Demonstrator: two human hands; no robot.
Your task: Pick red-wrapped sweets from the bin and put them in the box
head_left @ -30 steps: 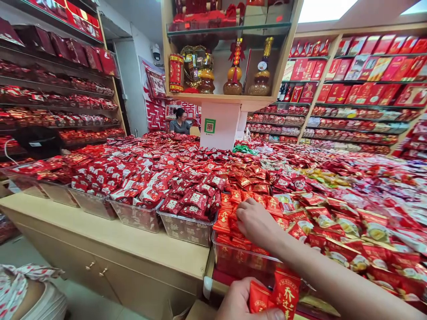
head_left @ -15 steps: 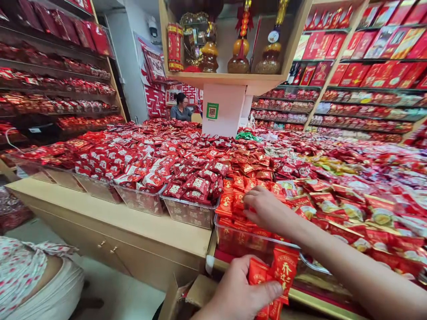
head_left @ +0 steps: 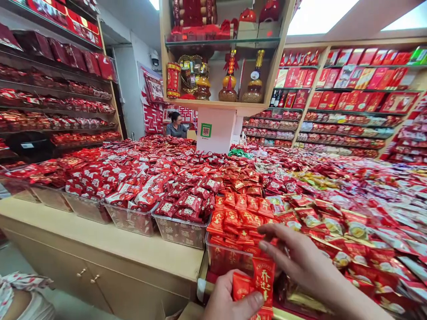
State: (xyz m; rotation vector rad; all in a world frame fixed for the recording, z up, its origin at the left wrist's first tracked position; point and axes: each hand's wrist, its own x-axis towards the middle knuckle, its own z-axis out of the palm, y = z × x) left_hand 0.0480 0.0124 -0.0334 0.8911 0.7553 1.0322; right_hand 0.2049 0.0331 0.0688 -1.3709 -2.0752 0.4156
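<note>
My left hand (head_left: 230, 297) is closed round a few red candy packets (head_left: 265, 278) with gold lettering, the thumb pressed across them at the bottom of the view. Just right of it, my right hand (head_left: 295, 251) hovers over the front edge of a clear plastic bin (head_left: 225, 258). Its thumb and fingers are apart, and I see nothing between them. Red-orange packets (head_left: 238, 218) of similar look are heaped in that bin. Left of it stands another clear bin with dark red packets (head_left: 190, 202).
More bins of packets cover the counter (head_left: 150, 249). Red and gold packets (head_left: 333, 218) lie to the right. A display cabinet (head_left: 220, 104) overhangs the middle on a white post (head_left: 216, 135). A person (head_left: 176, 126) is behind the counter; another person's clothing (head_left: 25, 289) shows lower left.
My right hand has drawn back from the heap towards me, its fingers coming apart near the bin's front edge. My left hand still holds its packets. The view has tilted up.
</note>
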